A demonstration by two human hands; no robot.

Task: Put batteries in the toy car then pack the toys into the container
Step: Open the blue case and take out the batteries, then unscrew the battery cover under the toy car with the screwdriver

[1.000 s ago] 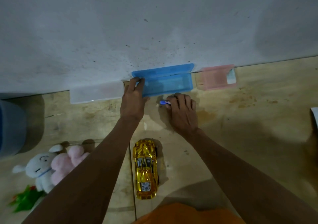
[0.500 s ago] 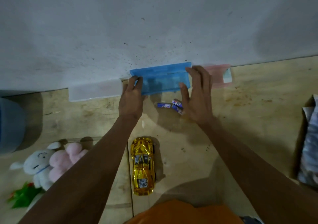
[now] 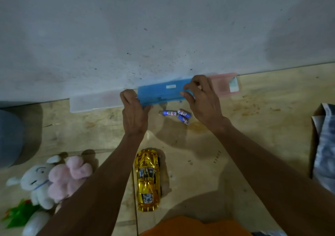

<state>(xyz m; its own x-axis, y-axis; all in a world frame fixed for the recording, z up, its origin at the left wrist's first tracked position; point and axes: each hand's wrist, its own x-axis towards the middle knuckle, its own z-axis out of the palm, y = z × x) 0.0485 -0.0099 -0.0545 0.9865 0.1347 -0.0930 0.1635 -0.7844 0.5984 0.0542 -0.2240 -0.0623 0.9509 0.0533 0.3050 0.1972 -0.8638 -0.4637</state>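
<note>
A blue plastic box (image 3: pixel 161 93) lies against the wall with its lid down. My left hand (image 3: pixel 134 111) grips its left end and my right hand (image 3: pixel 201 96) holds its right end, fingers on the lid. Three blue-and-white batteries (image 3: pixel 176 114) lie loose on the floor just in front of the box, between my hands. The gold toy car (image 3: pixel 147 178) sits on the floor between my forearms, nose toward the wall. A white plush (image 3: pixel 37 181) and a pink plush (image 3: pixel 69 175) lie at lower left.
A clear box (image 3: pixel 94 102) and a pink box (image 3: pixel 225 86) flank the blue one along the wall. A green toy (image 3: pixel 20 213) lies at the lower left corner. A grey round object (image 3: pixel 10 138) is at the left edge, a cardboard box with cloth (image 3: pixel 323 145) at the right.
My right hand left the batteries on the floor and moved up to the blue box. The box's lid, open a second ago, is now down.
</note>
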